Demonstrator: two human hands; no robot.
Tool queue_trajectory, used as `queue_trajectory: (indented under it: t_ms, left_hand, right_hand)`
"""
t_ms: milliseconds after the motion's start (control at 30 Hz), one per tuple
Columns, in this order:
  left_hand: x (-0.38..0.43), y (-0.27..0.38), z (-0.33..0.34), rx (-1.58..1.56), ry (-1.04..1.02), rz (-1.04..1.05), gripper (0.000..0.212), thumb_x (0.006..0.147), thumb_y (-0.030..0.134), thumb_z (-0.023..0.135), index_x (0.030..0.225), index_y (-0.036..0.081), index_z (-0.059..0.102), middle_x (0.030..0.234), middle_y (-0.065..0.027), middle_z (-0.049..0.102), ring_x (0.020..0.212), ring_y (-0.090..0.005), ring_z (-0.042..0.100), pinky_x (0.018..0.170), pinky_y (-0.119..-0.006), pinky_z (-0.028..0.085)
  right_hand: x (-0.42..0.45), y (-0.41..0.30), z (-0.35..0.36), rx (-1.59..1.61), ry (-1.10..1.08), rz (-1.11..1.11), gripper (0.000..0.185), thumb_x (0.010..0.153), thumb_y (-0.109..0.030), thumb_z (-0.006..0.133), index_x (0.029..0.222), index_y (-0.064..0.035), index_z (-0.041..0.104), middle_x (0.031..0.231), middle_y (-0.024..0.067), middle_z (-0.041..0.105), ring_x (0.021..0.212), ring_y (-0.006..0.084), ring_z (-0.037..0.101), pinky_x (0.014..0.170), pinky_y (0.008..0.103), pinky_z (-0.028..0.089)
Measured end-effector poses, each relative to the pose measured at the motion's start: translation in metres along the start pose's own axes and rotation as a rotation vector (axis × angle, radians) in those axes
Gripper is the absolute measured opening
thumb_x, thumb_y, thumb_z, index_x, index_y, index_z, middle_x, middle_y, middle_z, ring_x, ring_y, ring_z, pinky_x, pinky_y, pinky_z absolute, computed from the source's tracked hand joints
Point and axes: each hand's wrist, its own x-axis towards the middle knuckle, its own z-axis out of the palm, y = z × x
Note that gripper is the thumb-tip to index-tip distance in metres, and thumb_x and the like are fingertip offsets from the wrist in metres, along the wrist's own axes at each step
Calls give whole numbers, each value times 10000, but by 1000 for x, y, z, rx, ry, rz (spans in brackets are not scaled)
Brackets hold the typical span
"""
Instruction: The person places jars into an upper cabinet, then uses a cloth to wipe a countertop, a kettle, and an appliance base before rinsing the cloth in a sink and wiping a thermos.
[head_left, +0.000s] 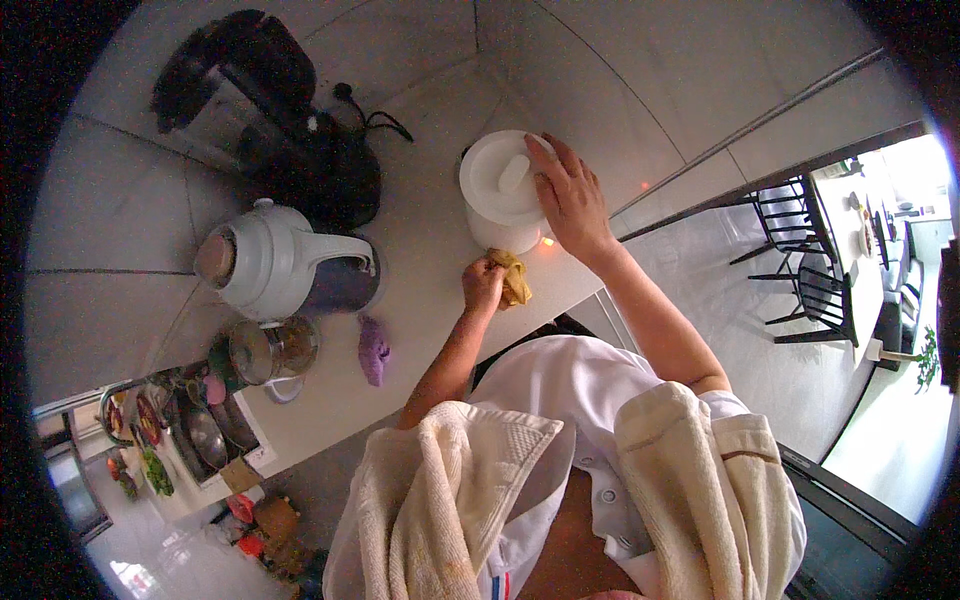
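Observation:
A white lidded container (498, 229), round with a raised grip on its lid (480, 176), stands on the light countertop (431, 225) before me. My right hand (574, 199) holds it at the right, fingers over the lid's rim. Bunched in my left hand (481, 286) is a yellow cloth (513, 281), close to the container's lower front side; whether they touch is hard to tell. A small orange light (547, 241) glows beside the container's base.
Left on the counter stand a black appliance (315, 165), a pale-handled jug (262, 244), a glass vessel (277, 349) and a crumpled purple cloth (373, 351). A sink (206, 435) lies farther left. Black chairs (821, 300) stand by a table at right. A towel (465, 480) hangs over my shoulders.

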Motion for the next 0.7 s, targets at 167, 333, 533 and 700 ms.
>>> queue_trajectory:
  t_ms: [167,333,533,700]
  left_hand:
    - [-14,19,-23,-53,5,-41,274,806,245,645,852,-26,641,807,-115,671,749,-204,626,711,-351,495]
    - [-55,33,-65,-136,52,-41,276,884,236,632,986,-19,598,861,-81,646,756,-162,612,706,-302,498]
    - [-92,88,-61,130,-272,331,378,883,242,649,1127,-22,530,1066,-145,591,933,-293,609,810,-378,494]
    - [-92,138,-90,472,-395,417,360,874,253,649,1097,-26,602,1094,-188,622,991,-356,613,853,-411,495]
  right_hand:
    - [-4,-2,-13,72,41,64,438,928,-189,508,1360,-142,457,1392,157,426,1206,364,469,1028,461,355]
    - [-55,-23,-53,240,-121,-75,298,883,-179,611,1166,-86,615,1158,114,618,1041,339,577,915,447,459]
    - [-122,-38,14,1261,-705,961,487,975,-421,479,1358,-122,439,1304,68,528,1097,154,564,817,318,529]
    - [-159,-28,58,1822,-471,1137,374,978,-275,489,1284,-61,481,1181,85,583,1035,204,603,846,343,543]
